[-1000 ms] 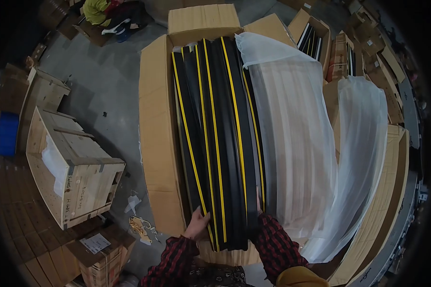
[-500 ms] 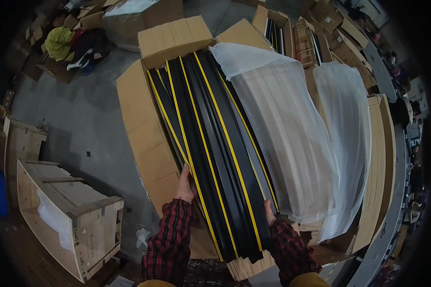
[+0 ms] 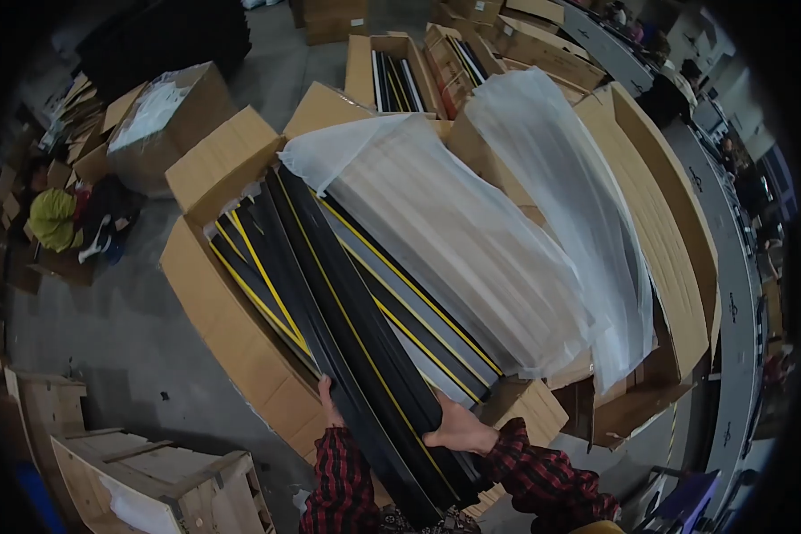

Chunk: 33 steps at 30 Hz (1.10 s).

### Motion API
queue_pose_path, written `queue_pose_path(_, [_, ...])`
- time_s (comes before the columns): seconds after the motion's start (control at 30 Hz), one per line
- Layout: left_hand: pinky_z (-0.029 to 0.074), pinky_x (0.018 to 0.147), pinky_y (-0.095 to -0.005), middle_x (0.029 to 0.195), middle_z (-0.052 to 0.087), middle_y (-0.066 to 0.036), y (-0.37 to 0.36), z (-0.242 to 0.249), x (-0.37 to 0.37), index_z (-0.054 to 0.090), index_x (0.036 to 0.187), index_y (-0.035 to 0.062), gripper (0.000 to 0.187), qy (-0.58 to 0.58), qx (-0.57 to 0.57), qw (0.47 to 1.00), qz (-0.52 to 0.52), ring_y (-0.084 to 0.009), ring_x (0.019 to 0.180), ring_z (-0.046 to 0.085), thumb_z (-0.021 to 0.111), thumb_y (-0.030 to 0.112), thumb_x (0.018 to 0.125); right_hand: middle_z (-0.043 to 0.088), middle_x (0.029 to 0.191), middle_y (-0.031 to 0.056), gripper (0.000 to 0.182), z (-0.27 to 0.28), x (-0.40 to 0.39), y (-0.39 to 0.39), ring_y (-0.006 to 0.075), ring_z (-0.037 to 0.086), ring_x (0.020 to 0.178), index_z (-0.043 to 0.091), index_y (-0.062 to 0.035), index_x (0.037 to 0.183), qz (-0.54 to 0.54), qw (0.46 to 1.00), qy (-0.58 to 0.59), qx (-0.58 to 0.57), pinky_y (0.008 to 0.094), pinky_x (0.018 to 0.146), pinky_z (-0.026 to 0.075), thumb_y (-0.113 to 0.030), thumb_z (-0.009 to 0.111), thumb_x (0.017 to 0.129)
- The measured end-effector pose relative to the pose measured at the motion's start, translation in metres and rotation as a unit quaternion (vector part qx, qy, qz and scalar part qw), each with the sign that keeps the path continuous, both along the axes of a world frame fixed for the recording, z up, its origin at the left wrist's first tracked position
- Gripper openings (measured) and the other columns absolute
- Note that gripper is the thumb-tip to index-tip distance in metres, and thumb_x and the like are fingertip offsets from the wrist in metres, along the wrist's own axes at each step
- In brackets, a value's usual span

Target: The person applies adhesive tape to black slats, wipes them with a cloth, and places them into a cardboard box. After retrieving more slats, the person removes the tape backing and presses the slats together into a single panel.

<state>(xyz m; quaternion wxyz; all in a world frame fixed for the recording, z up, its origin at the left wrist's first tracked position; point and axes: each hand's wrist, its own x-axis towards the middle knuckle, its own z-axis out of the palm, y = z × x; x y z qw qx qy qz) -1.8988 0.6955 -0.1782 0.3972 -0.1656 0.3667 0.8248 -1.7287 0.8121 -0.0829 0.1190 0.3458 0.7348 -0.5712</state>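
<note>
Several long black strips with yellow lines (image 3: 343, 303) lie lengthwise in an open cardboard box (image 3: 231, 325), their near ends jutting over its near edge. My left hand (image 3: 330, 405) grips the left side of a bundle of these strips, its thumb showing and the other fingers hidden. On the bundle's right side, my right hand (image 3: 458, 425) is closed on the strips, thumb on top. More strips lie loose at the box's left and right. White translucent foam sheeting (image 3: 454, 231) covers the box's right part, beside a second foam sheet (image 3: 570, 205).
Wooden crates (image 3: 165, 476) stand at the lower left. A person in a yellow-green top (image 3: 55, 218) crouches at the far left. More boxes with strips (image 3: 396, 58) are at the back. A long grey conveyor or bench (image 3: 730, 303) runs along the right, with people beyond.
The view has turned right. The held strips have come together and shifted over the others, uncovering strips to their right. My right hand has moved from the stack's right edge onto the bundle.
</note>
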Motion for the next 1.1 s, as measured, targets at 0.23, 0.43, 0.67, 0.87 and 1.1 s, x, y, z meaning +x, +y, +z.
queue_pose_path(0.23, [0.050,0.064,-0.0286,0.086,0.059,-0.005,-0.037,0.005,0.084,0.055,0.101,0.0079,0.044,0.027,0.039,0.999,-0.023,-0.0170,0.076,0.058,0.057,0.043,0.074,0.053,0.098,0.0298,0.085,0.041,0.079,-0.040,0.0387,0.054,0.093,0.019,0.0068,0.129,0.030,0.997,-0.057,0.038,0.0363,0.080,0.044,-0.021,0.066,0.063])
queue_pose_path(0.43, [0.048,0.079,-0.0333,0.107,0.056,-0.010,-0.112,0.004,0.150,0.050,0.114,0.0054,0.045,0.006,0.246,0.954,-0.169,-0.0205,0.093,0.057,0.044,0.038,0.084,0.056,0.086,0.0264,0.075,0.049,0.185,-0.118,0.0384,0.056,0.084,0.030,0.0063,0.119,-0.035,0.999,0.027,0.015,0.0406,0.072,0.046,-0.021,0.067,0.060])
queue_pose_path(0.67, [0.046,0.082,-0.0377,0.110,0.055,-0.010,-0.151,0.136,0.288,0.048,0.115,0.0041,0.051,0.079,0.117,0.919,-0.367,-0.0235,0.094,0.055,0.044,0.041,0.080,0.056,0.088,0.0228,0.090,0.118,0.342,-0.247,0.0360,0.054,0.089,0.021,0.0041,0.129,-0.166,0.974,0.138,0.075,0.0385,0.074,0.044,-0.016,0.067,0.055])
queue_pose_path(0.87, [0.045,0.083,-0.0397,0.110,0.055,-0.011,-0.198,0.208,0.469,0.049,0.115,0.0039,0.050,0.073,0.204,0.840,-0.498,-0.0246,0.096,0.054,0.046,0.039,0.080,0.056,0.093,0.0249,0.092,0.191,0.514,-0.375,0.0376,0.053,0.092,0.022,0.0051,0.129,-0.291,0.925,0.083,0.229,0.0394,0.078,0.043,-0.019,0.071,0.054])
queue_pose_path(1.1, [0.044,0.084,-0.0421,0.110,0.055,-0.012,-0.253,0.239,0.699,0.049,0.115,0.0038,0.049,-0.057,0.292,0.684,-0.666,-0.0259,0.099,0.053,0.048,0.037,0.079,0.056,0.088,0.0255,0.085,0.267,0.698,-0.521,0.0382,0.055,0.087,0.027,0.0061,0.124,-0.475,0.843,-0.010,0.253,0.0410,0.073,0.044,-0.018,0.069,0.055])
